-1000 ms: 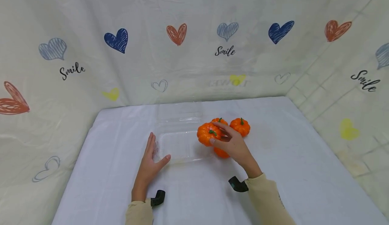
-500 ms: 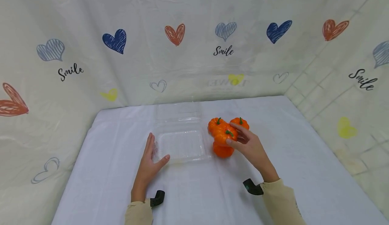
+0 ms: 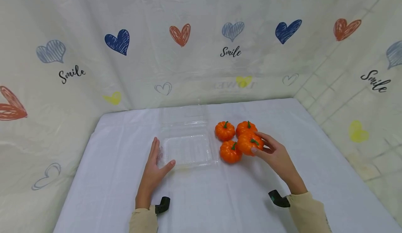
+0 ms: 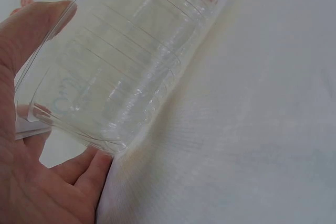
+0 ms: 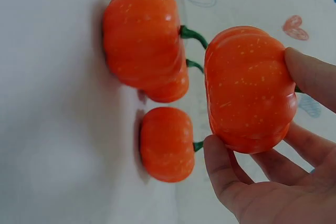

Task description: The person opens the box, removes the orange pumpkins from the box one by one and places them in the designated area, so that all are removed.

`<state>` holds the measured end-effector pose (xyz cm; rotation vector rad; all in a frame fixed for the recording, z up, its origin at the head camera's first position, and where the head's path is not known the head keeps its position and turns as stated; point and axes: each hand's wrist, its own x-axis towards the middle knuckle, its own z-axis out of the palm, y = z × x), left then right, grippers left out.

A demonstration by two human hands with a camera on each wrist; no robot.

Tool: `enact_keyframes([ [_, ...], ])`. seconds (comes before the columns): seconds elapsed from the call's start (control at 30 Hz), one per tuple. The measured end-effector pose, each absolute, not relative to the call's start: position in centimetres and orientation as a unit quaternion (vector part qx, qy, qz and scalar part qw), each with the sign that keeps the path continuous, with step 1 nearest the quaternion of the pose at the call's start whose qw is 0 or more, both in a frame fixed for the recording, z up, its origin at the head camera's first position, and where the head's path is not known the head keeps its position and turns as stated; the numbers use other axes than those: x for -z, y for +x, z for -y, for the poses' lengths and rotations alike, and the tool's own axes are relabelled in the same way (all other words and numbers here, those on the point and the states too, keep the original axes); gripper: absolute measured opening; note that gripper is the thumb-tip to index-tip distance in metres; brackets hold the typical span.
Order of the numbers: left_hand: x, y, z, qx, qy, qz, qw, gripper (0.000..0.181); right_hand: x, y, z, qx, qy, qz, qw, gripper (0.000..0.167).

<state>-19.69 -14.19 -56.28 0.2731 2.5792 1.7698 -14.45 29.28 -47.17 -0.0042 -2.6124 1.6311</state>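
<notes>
My right hand (image 3: 277,161) pinches a small orange toy pumpkin (image 3: 249,144) with a green stem between thumb and fingers. In the right wrist view this pumpkin (image 5: 249,90) is lifted, apart from the white cloth. Just beyond and left of it are other pumpkins: one at the near left (image 3: 230,152), one at the far left (image 3: 224,131) and one partly hidden behind it (image 3: 246,127). A clear plastic container (image 3: 188,150) lies with its lid (image 3: 183,116) folded back. My left hand (image 3: 154,173) rests against the container's left side, fingers straight, thumb spread along the front edge.
The white cloth (image 3: 201,205) covers the table. A pale curtain (image 3: 201,65) printed with hearts and "Smile" hangs behind it and along the sides. Dark camera mounts (image 3: 279,198) sit at both wrists.
My right hand has moved right with the pumpkin, from over the container's right edge, past the other pumpkins, to their right side. My left hand has stayed at the container.
</notes>
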Motion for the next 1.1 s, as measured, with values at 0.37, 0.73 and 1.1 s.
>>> enact_keyframes([
  [0.37,56.6,-19.8,14.4,-0.566,0.089,-0.819,-0.002,0.107,47.9,-13.0,-31.7,-0.507,-0.032,0.861,0.037,0.067],
  [0.73,56.2,-19.6,14.4,-0.556,0.08,-0.827,0.004,0.107,49.8,-12.6,-33.0,-0.494,-0.069,0.867,-0.003,0.071],
  [1.1,56.2,-19.6,14.2,-0.569,0.088,-0.817,-0.009,0.107,51.9,-12.6,-32.5,-0.504,-0.066,0.861,-0.022,0.07],
])
